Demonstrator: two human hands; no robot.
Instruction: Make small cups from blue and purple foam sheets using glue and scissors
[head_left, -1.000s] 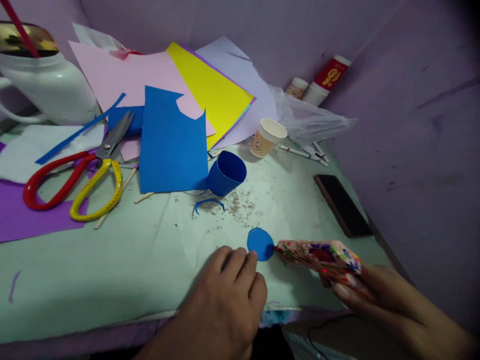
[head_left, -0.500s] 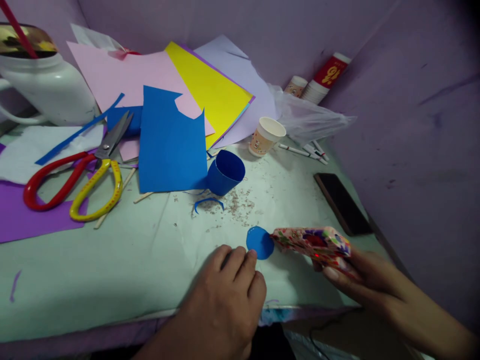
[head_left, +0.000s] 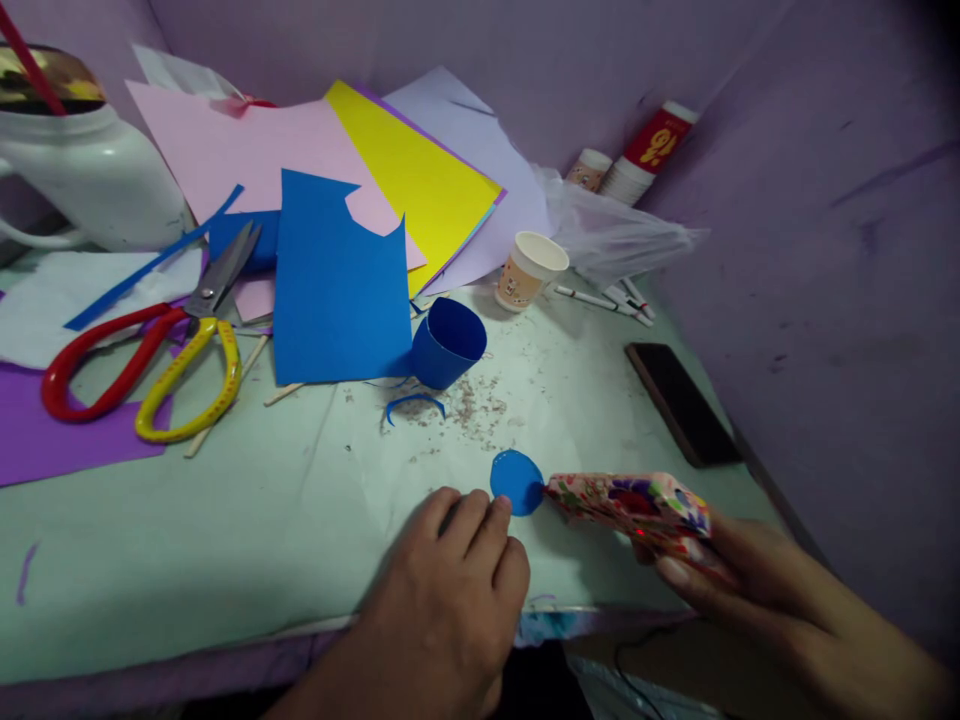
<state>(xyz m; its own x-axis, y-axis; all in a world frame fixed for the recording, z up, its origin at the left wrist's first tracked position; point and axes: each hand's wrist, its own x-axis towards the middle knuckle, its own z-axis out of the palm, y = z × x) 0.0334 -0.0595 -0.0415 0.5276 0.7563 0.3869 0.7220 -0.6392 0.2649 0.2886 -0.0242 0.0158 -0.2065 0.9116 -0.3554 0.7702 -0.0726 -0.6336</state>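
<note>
My left hand (head_left: 461, 585) rests on the table with its fingers bent and close together. One fingertip holds down the lower edge of a blue paper disc (head_left: 513, 480). My right hand (head_left: 739, 575) is closed around a flower-patterned hot glue gun (head_left: 626, 503) with a small red light lit. The gun's nozzle points left, at the right edge of the disc. Behind the disc, a rolled blue paper cup (head_left: 444, 350) sits slightly tilted, and a curved blue paper scrap (head_left: 415, 403) lies in front of it.
Scissors (head_left: 191, 335) with red and yellow handles lie at left, by a cut blue sheet (head_left: 337, 300). A paper cup (head_left: 529, 272) stands farther back. At right lies a phone (head_left: 682, 405). A white mug (head_left: 112, 180) occupies the far left corner; walls bound the back and right.
The glue gun's nozzle has shifted slightly down along the disc's right edge, and my right hand has moved a little down and right. My left hand stays on the disc.
</note>
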